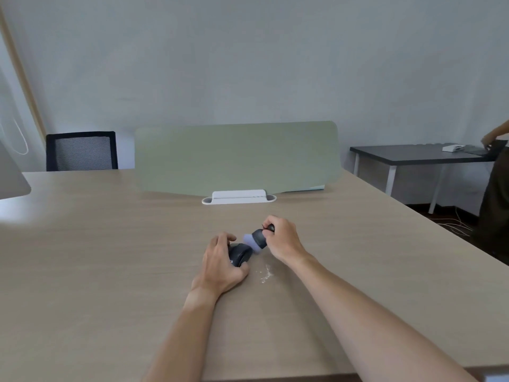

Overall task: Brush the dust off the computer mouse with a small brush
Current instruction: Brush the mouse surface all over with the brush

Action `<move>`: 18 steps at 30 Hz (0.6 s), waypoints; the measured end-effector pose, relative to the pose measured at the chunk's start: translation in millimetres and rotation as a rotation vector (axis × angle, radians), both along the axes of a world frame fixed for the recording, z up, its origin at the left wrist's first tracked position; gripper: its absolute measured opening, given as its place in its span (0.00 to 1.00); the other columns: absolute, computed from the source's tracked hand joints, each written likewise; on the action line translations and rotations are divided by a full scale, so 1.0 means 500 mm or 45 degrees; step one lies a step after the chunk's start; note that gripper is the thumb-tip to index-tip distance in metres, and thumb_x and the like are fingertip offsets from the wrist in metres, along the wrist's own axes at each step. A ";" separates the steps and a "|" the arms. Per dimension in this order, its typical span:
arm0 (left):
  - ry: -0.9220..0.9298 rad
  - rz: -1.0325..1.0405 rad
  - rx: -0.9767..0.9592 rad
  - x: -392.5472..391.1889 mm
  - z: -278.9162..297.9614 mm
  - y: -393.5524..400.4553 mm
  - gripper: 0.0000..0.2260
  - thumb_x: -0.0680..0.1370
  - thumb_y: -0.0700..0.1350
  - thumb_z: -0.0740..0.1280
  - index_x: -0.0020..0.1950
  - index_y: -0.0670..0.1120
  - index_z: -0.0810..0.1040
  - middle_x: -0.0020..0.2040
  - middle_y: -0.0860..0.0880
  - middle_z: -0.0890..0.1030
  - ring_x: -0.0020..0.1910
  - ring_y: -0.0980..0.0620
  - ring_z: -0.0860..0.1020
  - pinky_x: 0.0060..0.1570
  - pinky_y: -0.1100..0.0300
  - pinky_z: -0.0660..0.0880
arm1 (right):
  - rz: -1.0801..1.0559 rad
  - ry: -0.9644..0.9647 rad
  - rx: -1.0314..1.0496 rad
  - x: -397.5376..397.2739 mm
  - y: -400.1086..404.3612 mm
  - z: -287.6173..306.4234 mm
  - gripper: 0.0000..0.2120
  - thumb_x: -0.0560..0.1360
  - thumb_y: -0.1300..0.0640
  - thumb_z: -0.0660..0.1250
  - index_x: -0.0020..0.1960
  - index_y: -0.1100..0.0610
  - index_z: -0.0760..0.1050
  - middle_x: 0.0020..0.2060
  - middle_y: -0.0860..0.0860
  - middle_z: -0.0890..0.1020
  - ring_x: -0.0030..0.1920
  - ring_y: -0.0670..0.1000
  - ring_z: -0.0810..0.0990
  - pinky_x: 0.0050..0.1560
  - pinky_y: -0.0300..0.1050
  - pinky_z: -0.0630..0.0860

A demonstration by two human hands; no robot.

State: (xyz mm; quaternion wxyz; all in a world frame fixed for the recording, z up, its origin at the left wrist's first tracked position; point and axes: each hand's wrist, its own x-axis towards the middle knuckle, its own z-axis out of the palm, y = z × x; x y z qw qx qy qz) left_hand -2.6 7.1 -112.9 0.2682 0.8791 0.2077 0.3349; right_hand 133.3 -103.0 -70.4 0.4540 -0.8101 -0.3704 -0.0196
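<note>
Black plastic computer mouse sits mid-surface, left hand gripping its sides. Right hand pinches the stubby black brush with lilac bristles, tuft touching the mouse. Light, smooth shell, likely slippery: steady it by the flanks. White dust lies beside.

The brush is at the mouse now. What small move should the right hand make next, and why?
Probably sweep the brush rightward across the mouse. The right hand holds its bristles against the mouse's right side, the left hand steadies the mouse, and white dust already lies on the table there.
</note>
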 end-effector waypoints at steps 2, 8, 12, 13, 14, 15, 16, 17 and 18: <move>0.011 -0.003 -0.016 0.000 0.001 0.001 0.26 0.62 0.49 0.70 0.59 0.48 0.71 0.54 0.51 0.73 0.54 0.52 0.73 0.55 0.59 0.71 | -0.052 -0.017 -0.011 0.014 -0.008 -0.004 0.06 0.74 0.66 0.62 0.42 0.57 0.75 0.42 0.53 0.78 0.44 0.55 0.75 0.43 0.44 0.70; 0.028 -0.022 -0.036 -0.002 0.002 0.001 0.26 0.63 0.45 0.68 0.61 0.49 0.69 0.54 0.51 0.73 0.54 0.52 0.71 0.52 0.59 0.71 | 0.004 0.034 0.158 -0.008 -0.002 -0.009 0.04 0.71 0.65 0.62 0.39 0.61 0.74 0.35 0.52 0.79 0.38 0.51 0.72 0.34 0.32 0.66; 0.022 -0.039 -0.022 -0.009 0.006 -0.003 0.26 0.64 0.44 0.67 0.61 0.51 0.69 0.52 0.52 0.74 0.53 0.53 0.71 0.50 0.61 0.68 | -0.046 0.005 0.009 -0.009 0.004 -0.010 0.05 0.73 0.65 0.60 0.42 0.61 0.74 0.39 0.53 0.78 0.42 0.55 0.74 0.39 0.44 0.71; 0.021 -0.027 0.002 -0.009 0.007 -0.003 0.26 0.63 0.44 0.66 0.61 0.51 0.69 0.51 0.53 0.74 0.53 0.53 0.72 0.52 0.60 0.67 | -0.080 -0.022 -0.033 -0.008 0.003 -0.007 0.06 0.74 0.64 0.59 0.44 0.61 0.74 0.42 0.54 0.79 0.43 0.57 0.76 0.42 0.48 0.74; 0.028 -0.008 0.038 -0.009 0.008 -0.003 0.26 0.62 0.45 0.65 0.61 0.51 0.69 0.50 0.54 0.75 0.54 0.53 0.72 0.54 0.59 0.65 | -0.105 -0.054 -0.059 -0.009 0.001 -0.003 0.06 0.74 0.64 0.58 0.45 0.60 0.74 0.44 0.55 0.79 0.45 0.58 0.76 0.45 0.50 0.75; 0.043 0.012 0.071 -0.009 0.008 -0.002 0.26 0.62 0.46 0.65 0.60 0.52 0.69 0.50 0.55 0.75 0.54 0.53 0.72 0.55 0.58 0.63 | -0.121 -0.081 -0.059 -0.010 0.000 0.002 0.06 0.74 0.64 0.58 0.45 0.60 0.74 0.45 0.55 0.79 0.46 0.59 0.77 0.47 0.52 0.76; 0.060 0.028 0.093 -0.008 0.008 -0.002 0.26 0.61 0.46 0.64 0.60 0.53 0.69 0.50 0.56 0.75 0.54 0.52 0.72 0.55 0.58 0.61 | -0.130 -0.096 -0.036 -0.013 -0.001 0.005 0.06 0.74 0.63 0.58 0.45 0.60 0.74 0.45 0.55 0.79 0.46 0.59 0.77 0.46 0.52 0.77; 0.071 0.035 0.105 -0.007 0.008 -0.002 0.26 0.61 0.46 0.64 0.60 0.54 0.69 0.50 0.57 0.75 0.54 0.51 0.71 0.54 0.58 0.60 | -0.135 -0.099 -0.004 -0.018 -0.002 0.009 0.06 0.73 0.63 0.58 0.44 0.60 0.73 0.44 0.55 0.79 0.45 0.58 0.77 0.46 0.52 0.77; 0.074 0.039 0.113 -0.006 0.008 -0.002 0.26 0.61 0.46 0.63 0.59 0.54 0.69 0.49 0.58 0.75 0.54 0.51 0.71 0.53 0.58 0.59 | -0.129 -0.093 0.027 -0.022 -0.003 0.011 0.06 0.73 0.63 0.58 0.43 0.60 0.73 0.42 0.54 0.79 0.44 0.57 0.76 0.44 0.52 0.76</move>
